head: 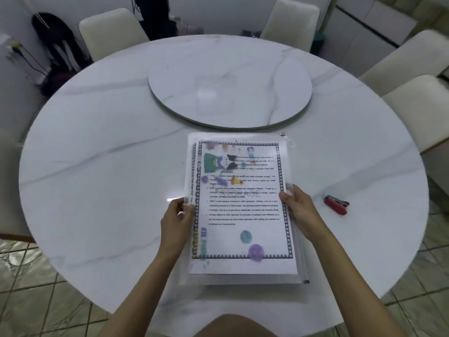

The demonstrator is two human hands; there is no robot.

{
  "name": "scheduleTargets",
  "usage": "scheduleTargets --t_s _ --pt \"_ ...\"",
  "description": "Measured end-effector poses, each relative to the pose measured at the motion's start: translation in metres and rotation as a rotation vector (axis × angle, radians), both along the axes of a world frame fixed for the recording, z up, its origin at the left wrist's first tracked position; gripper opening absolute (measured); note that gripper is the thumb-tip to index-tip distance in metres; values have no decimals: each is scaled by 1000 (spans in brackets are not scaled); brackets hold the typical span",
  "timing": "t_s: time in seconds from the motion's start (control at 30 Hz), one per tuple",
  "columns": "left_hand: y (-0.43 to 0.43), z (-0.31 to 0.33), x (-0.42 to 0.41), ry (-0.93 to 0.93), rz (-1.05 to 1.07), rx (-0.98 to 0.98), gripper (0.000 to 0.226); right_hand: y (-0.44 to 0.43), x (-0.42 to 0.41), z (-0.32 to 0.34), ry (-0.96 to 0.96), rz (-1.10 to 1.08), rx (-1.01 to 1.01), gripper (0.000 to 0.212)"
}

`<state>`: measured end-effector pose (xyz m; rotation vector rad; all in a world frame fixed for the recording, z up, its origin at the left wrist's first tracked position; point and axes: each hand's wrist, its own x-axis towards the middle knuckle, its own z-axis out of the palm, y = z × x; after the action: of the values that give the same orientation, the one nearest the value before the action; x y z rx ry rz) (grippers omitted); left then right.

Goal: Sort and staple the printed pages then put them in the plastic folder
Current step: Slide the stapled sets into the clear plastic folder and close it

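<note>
A clear plastic folder (243, 278) with a zip edge along its right side lies in front of me over the round marble table (109, 178). Printed pages (243, 207) with a black chain border and coloured pictures show through it. My left hand (176, 220) grips the folder's left edge, thumb on top. My right hand (297, 210) grips the right edge the same way. A red stapler (336, 205) lies on the table to the right of my right hand, apart from it.
A round marble turntable (229, 93) sits at the table's centre, beyond the folder. White chairs (109, 30) stand around the far and right sides. Dark bags (58, 52) hang at the far left. Tiled floor shows below the table's near edge.
</note>
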<state>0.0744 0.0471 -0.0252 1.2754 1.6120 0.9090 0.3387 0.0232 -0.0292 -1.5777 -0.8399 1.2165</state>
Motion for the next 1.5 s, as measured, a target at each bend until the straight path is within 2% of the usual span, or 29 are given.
scheduleTargets --t_s 0.1,0.33,0.4,0.5,0.6,0.67,0.9,1.03,1.27,1.4,1.5 --pt "3 -2 14 46 31 9 23 5 17 -2 -154 -25 -4 17" --pt "2 -25 26 315 -112 -49 40 -1 59 -21 -460 -13 -126 32" --pt "0 -32 25 349 -128 -40 41 -7 69 -18 -531 -33 -80 31" --pt "-6 -35 23 379 -157 -7 39 -16 91 -21 -768 -68 -15 31" --pt "-17 -37 20 439 -218 39 40 -24 117 -31 -971 -67 -79 34" --pt "-27 -39 16 487 -279 67 41 -29 128 -38 -1032 -43 -134 37" --pt "-56 -50 5 628 -524 114 71 -31 121 -37 -898 -24 -89 30" --pt "-58 -64 3 700 -537 143 87 -20 82 -28 -857 47 15 27" --pt "-60 -73 3 707 -509 199 72 -19 -8 -27 -757 290 231 27" --pt "-61 -74 1 727 -528 189 73 -26 -33 -43 -797 360 235 28" --pt "-59 -71 1 674 -512 186 75 -28 -37 -48 -801 360 214 28"
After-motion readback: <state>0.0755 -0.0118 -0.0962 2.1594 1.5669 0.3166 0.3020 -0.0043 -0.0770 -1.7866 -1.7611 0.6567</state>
